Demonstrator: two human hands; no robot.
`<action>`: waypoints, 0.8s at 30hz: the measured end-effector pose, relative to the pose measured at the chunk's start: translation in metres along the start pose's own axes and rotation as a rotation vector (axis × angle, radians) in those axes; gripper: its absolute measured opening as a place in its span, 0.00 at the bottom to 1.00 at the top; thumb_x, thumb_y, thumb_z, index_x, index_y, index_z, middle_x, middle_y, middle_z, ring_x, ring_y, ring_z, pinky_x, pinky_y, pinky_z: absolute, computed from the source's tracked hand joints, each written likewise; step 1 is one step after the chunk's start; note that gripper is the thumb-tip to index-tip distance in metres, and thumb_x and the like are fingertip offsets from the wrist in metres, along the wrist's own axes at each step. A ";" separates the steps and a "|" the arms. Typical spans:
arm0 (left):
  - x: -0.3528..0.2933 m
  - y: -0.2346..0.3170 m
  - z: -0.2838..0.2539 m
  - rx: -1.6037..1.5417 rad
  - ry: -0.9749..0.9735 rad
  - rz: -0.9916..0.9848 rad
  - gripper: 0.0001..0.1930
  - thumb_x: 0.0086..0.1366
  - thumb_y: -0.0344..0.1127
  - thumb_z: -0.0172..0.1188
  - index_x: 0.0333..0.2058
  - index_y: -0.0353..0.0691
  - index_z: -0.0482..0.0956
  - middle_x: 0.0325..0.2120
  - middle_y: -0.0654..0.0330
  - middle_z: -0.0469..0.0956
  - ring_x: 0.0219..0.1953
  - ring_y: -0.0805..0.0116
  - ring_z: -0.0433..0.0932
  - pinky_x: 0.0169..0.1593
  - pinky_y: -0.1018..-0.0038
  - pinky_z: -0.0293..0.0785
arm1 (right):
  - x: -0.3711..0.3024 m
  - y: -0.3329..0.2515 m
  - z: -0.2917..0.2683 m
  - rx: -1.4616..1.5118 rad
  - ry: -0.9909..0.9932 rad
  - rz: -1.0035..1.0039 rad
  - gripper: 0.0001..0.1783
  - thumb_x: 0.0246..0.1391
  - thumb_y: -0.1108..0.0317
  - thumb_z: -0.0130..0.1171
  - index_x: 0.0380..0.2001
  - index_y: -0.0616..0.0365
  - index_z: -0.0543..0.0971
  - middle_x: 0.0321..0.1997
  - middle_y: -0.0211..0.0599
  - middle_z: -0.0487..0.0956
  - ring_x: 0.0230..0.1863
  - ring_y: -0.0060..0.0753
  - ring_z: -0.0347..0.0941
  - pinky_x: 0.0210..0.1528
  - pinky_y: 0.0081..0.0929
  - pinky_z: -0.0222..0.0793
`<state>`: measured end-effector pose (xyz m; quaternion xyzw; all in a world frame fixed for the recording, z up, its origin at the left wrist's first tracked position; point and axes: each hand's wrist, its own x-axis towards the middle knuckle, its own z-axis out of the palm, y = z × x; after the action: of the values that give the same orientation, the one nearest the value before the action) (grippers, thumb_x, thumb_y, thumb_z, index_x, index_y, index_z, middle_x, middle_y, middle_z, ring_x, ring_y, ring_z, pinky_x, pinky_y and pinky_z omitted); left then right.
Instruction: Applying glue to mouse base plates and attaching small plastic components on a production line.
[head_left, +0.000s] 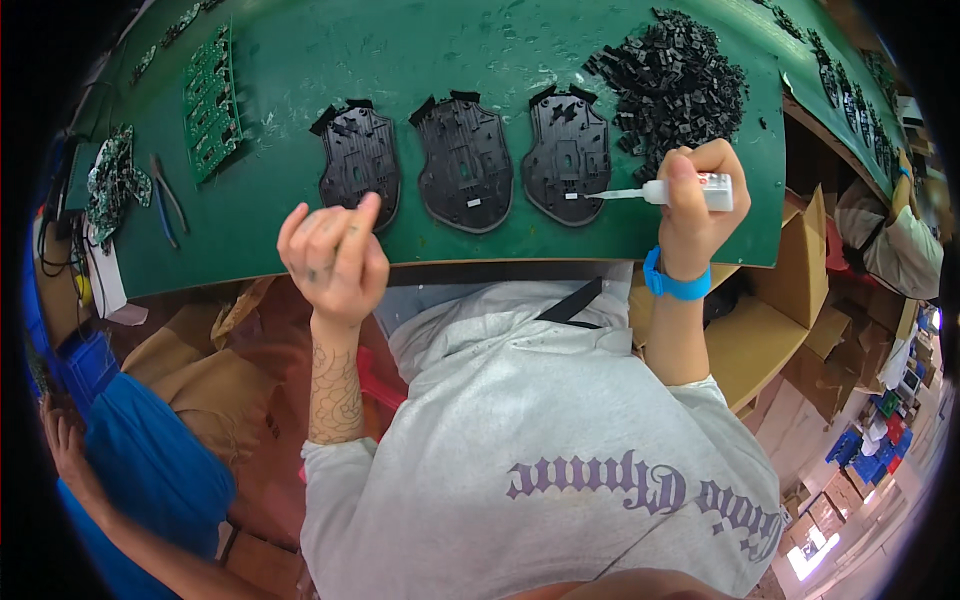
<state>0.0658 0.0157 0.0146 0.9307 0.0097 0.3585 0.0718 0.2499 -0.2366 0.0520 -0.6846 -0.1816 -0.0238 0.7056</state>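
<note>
Three black plastic shells, shaped like the bases of computer mice, lie in a row: a left shell [360, 155], a middle shell [463, 160] and a right shell [567, 150]. My right hand [695, 205] grips a small white squeeze bottle [716, 191] with a long, thin nozzle. Its tip points left, over the right shell's lower edge, close to a small white rectangle [571, 196]. A similar white piece [474, 203] shows on the middle shell. By the left shell's lower end, my left hand [335, 258] is closed with its fingers curled; whatever it holds is hidden.
A heap of small black plastic parts [685, 85] sits at the right on the green table [300, 60]. Leftward are a green circuit board panel [210, 105], pliers [167, 200] and a pile of small boards [118, 185]. Another person's arm [130, 530] is at lower left.
</note>
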 end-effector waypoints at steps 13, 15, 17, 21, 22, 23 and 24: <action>0.005 0.000 0.012 -0.097 0.190 -0.219 0.15 0.53 0.22 0.50 0.39 0.32 0.80 0.27 0.58 0.80 0.33 0.62 0.78 0.49 0.60 0.72 | 0.000 0.001 0.005 -0.085 -0.044 -0.011 0.15 0.43 0.74 0.67 0.18 0.58 0.68 0.17 0.27 0.70 0.19 0.13 0.59 0.21 0.14 0.53; 0.006 0.001 0.013 -0.104 0.204 -0.234 0.14 0.52 0.22 0.50 0.36 0.33 0.81 0.26 0.60 0.79 0.31 0.63 0.79 0.47 0.61 0.73 | 0.002 0.004 0.004 -0.088 -0.043 -0.015 0.15 0.43 0.74 0.68 0.18 0.58 0.68 0.17 0.27 0.70 0.19 0.13 0.60 0.21 0.14 0.54; 0.007 0.003 0.013 -0.098 0.201 -0.235 0.13 0.54 0.22 0.49 0.36 0.31 0.81 0.26 0.58 0.79 0.31 0.63 0.78 0.47 0.61 0.74 | 0.001 0.004 0.004 -0.093 -0.039 -0.020 0.15 0.43 0.73 0.68 0.18 0.58 0.68 0.17 0.27 0.71 0.19 0.13 0.60 0.22 0.14 0.54; 0.008 0.003 0.013 -0.094 0.216 -0.228 0.12 0.56 0.22 0.49 0.35 0.30 0.81 0.25 0.57 0.79 0.31 0.62 0.78 0.46 0.61 0.75 | 0.002 0.003 0.006 -0.097 -0.044 -0.006 0.15 0.43 0.73 0.69 0.18 0.58 0.69 0.18 0.27 0.72 0.20 0.13 0.61 0.22 0.14 0.55; 0.008 0.003 0.013 -0.093 0.214 -0.231 0.12 0.56 0.22 0.49 0.35 0.30 0.81 0.25 0.57 0.79 0.31 0.62 0.78 0.46 0.61 0.75 | 0.002 0.004 0.007 -0.077 -0.044 -0.007 0.15 0.43 0.73 0.69 0.18 0.59 0.70 0.18 0.28 0.72 0.20 0.13 0.61 0.22 0.14 0.55; 0.008 0.003 0.013 -0.092 0.211 -0.230 0.12 0.56 0.22 0.49 0.35 0.30 0.81 0.25 0.57 0.79 0.30 0.62 0.78 0.46 0.62 0.75 | 0.001 0.003 0.007 -0.077 -0.046 -0.005 0.15 0.43 0.73 0.69 0.18 0.59 0.70 0.18 0.28 0.72 0.20 0.13 0.61 0.22 0.14 0.55; 0.008 0.003 0.013 -0.090 0.207 -0.230 0.12 0.56 0.22 0.49 0.35 0.30 0.81 0.25 0.57 0.79 0.30 0.62 0.78 0.46 0.62 0.75 | 0.001 0.002 0.008 -0.093 -0.027 -0.012 0.15 0.43 0.72 0.69 0.17 0.58 0.70 0.18 0.27 0.72 0.20 0.13 0.61 0.22 0.14 0.55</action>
<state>0.0804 0.0114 0.0111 0.8774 0.1073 0.4419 0.1526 0.2500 -0.2287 0.0506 -0.7159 -0.1940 -0.0272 0.6701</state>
